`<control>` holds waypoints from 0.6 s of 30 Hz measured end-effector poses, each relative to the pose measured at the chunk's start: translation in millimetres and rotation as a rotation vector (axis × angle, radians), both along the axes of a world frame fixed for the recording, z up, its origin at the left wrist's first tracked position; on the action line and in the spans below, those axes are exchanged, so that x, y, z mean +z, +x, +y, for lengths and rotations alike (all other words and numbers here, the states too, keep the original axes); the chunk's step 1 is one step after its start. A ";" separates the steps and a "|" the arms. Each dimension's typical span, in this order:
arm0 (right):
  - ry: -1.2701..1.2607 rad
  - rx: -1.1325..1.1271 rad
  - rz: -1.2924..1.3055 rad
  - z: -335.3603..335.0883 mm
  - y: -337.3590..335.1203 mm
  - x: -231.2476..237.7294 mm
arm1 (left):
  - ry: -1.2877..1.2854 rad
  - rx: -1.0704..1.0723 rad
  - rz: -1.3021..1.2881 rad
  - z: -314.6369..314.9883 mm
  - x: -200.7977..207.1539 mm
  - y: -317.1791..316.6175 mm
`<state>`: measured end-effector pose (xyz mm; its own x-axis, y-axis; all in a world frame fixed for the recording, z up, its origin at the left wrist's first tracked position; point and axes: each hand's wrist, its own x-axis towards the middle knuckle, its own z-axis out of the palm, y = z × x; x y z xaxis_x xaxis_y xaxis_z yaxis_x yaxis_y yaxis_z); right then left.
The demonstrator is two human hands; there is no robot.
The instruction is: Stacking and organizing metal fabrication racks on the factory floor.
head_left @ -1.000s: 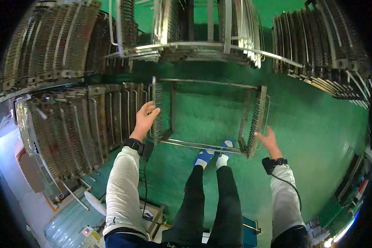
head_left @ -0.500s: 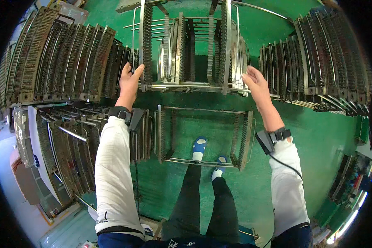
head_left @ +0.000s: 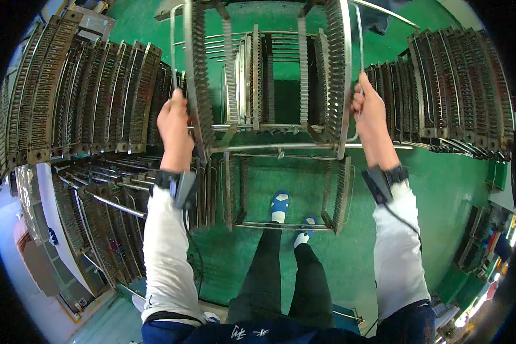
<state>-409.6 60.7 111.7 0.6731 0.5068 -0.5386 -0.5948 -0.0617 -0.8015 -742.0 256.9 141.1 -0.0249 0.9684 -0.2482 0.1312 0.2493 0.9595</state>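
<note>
A slotted metal rack (head_left: 339, 69) with toothed side walls hangs in front of me, raised above the other racks. My left hand (head_left: 175, 131) is closed around the rod handle (head_left: 174, 49) on its left side. On the opposite side, my right hand (head_left: 372, 117) grips the matching rod handle (head_left: 360, 51), fingers curled round it. Behind and below the held rack stand further slotted racks (head_left: 255, 74), partly hidden by it. Nearer my feet, another rack (head_left: 284, 226) of the same kind rests on the green floor.
Rows of slotted racks stand close on the left (head_left: 97, 94) and on the right (head_left: 461, 86). More racks with long rods (head_left: 117, 203) lie at the lower left, beside my left forearm. My slippered feet (head_left: 279, 204) are inside the outline of the floor rack.
Both hands have closed from open poses onto the side handles. The rack has come up and toward me, and looks larger, apart from the racks behind it.
</note>
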 end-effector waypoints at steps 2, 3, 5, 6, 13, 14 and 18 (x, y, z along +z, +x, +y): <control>0.109 0.079 -0.043 -35.2 -21.1 37.9 | 0.023 0.050 -0.088 -32.3 19.2 -19.2; 0.116 0.107 -0.076 -53.8 -39.9 55.5 | 0.032 0.072 -0.112 -52.4 31.2 -34.8; 0.122 0.084 -0.066 -111.1 -63.3 75.1 | -0.063 0.059 -0.083 -105.2 42.2 -55.9; 0.077 0.104 -0.070 -141.2 -78.5 73.4 | -0.101 0.126 -0.002 -132.7 53.0 -63.8; -0.280 -0.065 0.076 -301.4 -148.9 7.1 | -0.282 0.059 0.236 -277.3 -15.9 -124.8; -0.368 -0.121 0.093 -315.1 -158.0 -15.1 | -0.322 0.050 0.221 -289.4 -41.3 -135.9; -0.573 -0.097 0.093 -355.7 -164.8 -111.3 | -0.370 0.039 0.327 -306.6 -140.9 -172.4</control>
<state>-574.5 -295.0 0.5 0.6384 0.0565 -0.7676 -0.6857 -0.4114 -0.6005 -914.4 -49.7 0.2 -0.1934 0.8137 -0.5482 0.3943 0.5761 0.7160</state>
